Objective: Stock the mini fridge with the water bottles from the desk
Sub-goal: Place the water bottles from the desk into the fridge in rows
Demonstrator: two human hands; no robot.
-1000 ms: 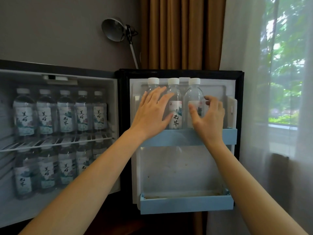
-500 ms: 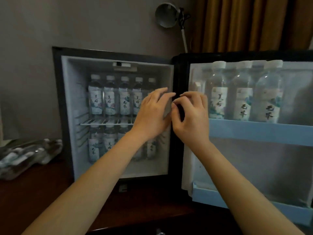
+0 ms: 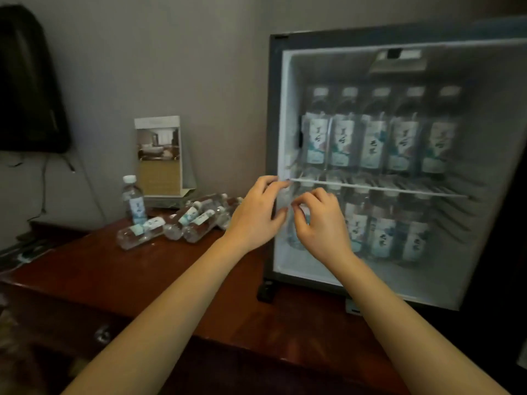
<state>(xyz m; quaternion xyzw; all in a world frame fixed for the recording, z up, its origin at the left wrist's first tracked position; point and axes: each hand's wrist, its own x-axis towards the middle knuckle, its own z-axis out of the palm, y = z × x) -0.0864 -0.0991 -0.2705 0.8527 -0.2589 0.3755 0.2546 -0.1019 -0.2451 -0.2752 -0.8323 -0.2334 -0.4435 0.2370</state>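
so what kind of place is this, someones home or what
Most likely a hotel room. A mini fridge packed with identical water bottles stands on a dark wooden desk, and a standing card beside it shows a photo of a made-up guest bedroom.

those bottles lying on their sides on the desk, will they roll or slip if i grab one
The lying bottles are round and rest against each other on the smooth desk, so pulling one probably sets its neighbours rolling. They look full, so likely fairly heavy for their size, and the clear plastic may be slippery.
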